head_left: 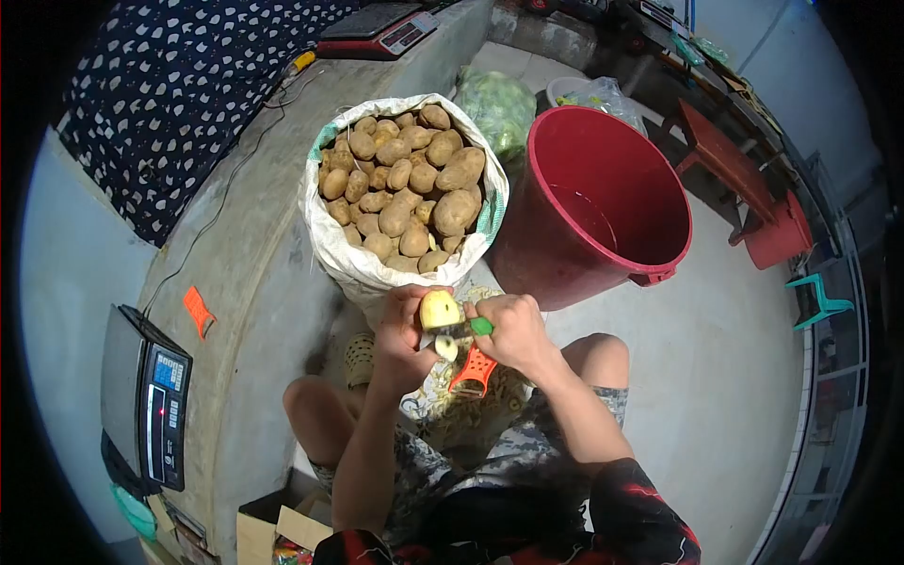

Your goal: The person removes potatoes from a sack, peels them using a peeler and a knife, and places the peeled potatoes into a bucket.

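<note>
My left hand [401, 341] is closed around a peeled yellow potato [438, 310] with a dark spot on it. A small pale cut piece [445, 347] shows just under it, by my thumb. My right hand [514, 331] grips a knife [481, 326] by its green handle, and the dark blade lies against the potato's lower side. Below my right hand is an orange peeler [474, 371]; whether that hand also holds it, I cannot tell. Peelings [471, 414] are strewn on the floor between my legs.
Ahead stands a white sack [325, 240] full of unpeeled potatoes [398, 175]. Right of it is a big red tub [565, 240], with a bag of green vegetables [496, 108] behind. Another orange peeler [199, 311] and a scale [151, 400] sit on the left ledge.
</note>
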Tool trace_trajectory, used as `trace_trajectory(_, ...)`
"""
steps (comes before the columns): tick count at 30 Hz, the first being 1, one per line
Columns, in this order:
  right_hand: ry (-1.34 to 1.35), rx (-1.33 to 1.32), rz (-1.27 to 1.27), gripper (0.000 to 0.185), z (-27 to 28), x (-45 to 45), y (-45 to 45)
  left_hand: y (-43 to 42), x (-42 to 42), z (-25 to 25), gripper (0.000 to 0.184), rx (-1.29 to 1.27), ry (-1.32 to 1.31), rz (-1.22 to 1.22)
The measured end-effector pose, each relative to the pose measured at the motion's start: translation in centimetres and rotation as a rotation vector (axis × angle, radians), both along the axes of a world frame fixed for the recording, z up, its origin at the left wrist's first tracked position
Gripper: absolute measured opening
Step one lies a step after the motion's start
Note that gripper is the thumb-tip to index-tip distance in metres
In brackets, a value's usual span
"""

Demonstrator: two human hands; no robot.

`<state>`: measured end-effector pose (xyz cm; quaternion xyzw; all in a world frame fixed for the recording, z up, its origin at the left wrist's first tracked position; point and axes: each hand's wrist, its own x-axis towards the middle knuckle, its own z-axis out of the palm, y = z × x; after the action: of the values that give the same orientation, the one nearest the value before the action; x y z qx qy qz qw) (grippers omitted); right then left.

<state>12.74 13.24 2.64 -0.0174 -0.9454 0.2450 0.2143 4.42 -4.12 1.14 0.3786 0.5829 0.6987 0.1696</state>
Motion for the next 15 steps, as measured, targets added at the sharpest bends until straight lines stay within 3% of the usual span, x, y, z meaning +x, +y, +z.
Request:
trace_trajectory(1,0.027,0.007,0.03,0.023,0.1,0.1,-0.3,0.2,0.1,-0.3,0.07,0.144,-0.237,-0.052)
trace_trajectory(6,-0.002,0.04,0.094,0.015,0.0,0.2,0.0,0.3,0.3,0.0,0.071,0.095,-0.17,-0.04)
trace_trajectory(10,-0.102,0.041,-0.041,0.016,-1.5,-0.6,1.2,0.1,-0.2,0.3,0.066,-0.09,0.043,0.046)
trace_trajectory(13,-0.116,0.038,-0.1,0.017,-1.4,-0.9,1.4,0.0,-0.7,0.2,0.064,-0.138,0.054,0.042)
trace_trajectory(15,-0.11,0.09,-0.108,0.017,-1.0,-0.4,1.1,0.0,-0.6,-0.1,0.064,0.083,-0.33,-0.073)
